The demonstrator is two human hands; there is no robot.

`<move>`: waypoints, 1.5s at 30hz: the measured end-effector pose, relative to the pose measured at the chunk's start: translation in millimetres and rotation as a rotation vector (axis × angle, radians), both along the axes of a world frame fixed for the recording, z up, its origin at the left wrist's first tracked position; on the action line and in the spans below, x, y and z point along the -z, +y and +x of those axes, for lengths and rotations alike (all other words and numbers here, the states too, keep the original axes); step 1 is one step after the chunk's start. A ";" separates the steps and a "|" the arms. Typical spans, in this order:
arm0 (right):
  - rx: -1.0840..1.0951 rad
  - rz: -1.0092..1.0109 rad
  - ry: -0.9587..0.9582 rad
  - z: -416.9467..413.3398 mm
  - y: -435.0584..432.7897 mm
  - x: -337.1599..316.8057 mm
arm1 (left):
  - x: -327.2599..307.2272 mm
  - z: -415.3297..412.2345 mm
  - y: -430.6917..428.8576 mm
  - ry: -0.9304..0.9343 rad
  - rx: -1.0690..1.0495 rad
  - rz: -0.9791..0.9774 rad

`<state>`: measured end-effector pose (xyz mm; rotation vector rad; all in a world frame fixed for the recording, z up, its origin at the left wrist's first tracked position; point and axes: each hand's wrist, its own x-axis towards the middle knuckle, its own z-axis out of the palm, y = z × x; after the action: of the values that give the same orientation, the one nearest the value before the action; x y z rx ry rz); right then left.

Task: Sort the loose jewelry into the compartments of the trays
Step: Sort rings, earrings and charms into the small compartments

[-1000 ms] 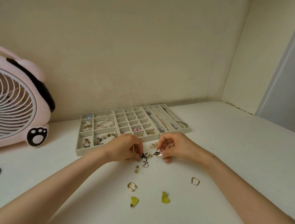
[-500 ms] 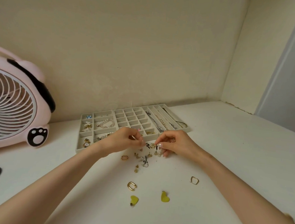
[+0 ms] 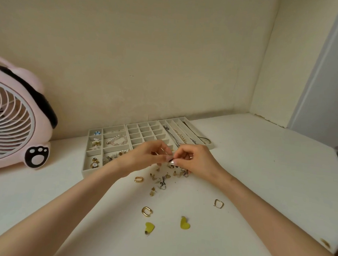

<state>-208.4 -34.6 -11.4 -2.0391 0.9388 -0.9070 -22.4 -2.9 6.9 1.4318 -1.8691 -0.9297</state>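
Left hand (image 3: 149, 156) and right hand (image 3: 194, 160) fingers pinch a tiny, unidentifiable dark piece (image 3: 170, 160).

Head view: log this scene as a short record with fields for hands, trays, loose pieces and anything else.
hands: left hand and right hand meet fingertip to fingertip, both pinching a small dark piece
trays: trays near the wall; some compartments filled, many small ones look bare
loose pieces: on the table, two yellow hearts, two gold oval hoops, a square hoop, a pile of small pieces by the hands
other: pink fan at the left
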 end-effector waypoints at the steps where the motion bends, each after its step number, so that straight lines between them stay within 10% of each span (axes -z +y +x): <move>1: 0.008 0.011 -0.011 0.3 -0.5 0.5 | 0.3 -0.5 -0.3 0.022 -0.006 -0.015; 37: 0.155 0.127 -0.174 -19.4 -15.6 0.4 | 9.4 0.5 -98.5 -0.807 -0.221 -0.349; 45: 0.170 0.091 -0.174 -19.8 -15.4 3.1 | 4.1 9.0 -94.5 -0.706 -0.283 -0.374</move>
<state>-228.2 -50.0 -14.5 -1.7934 1.0480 -1.0927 -13.4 -97.3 2.8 1.8494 -2.0766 0.0972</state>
